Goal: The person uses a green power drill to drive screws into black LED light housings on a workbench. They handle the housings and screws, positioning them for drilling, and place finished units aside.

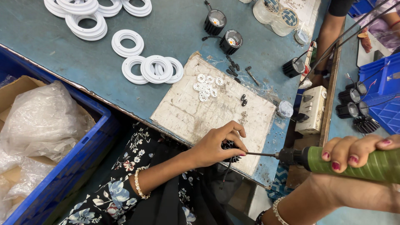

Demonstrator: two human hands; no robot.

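My left hand (216,143) grips a small black finned lamp body (231,152) at the near edge of a worn white work board (196,112). My right hand (358,152) holds a green-handled power screwdriver (354,163); its thin bit (260,154) points left and meets the lamp body under my left fingers. Small white washers (207,85) lie in a cluster on the board's far part. Loose black screws (243,100) lie beside them.
White plastic rings (152,68) are stacked and scattered on the blue-grey table (166,29). Two black lamp bodies (223,29) stand at the back. A blue crate (71,166) with plastic bags sits at left. Another person's arm (327,37) and finished lamps (354,106) are at right.
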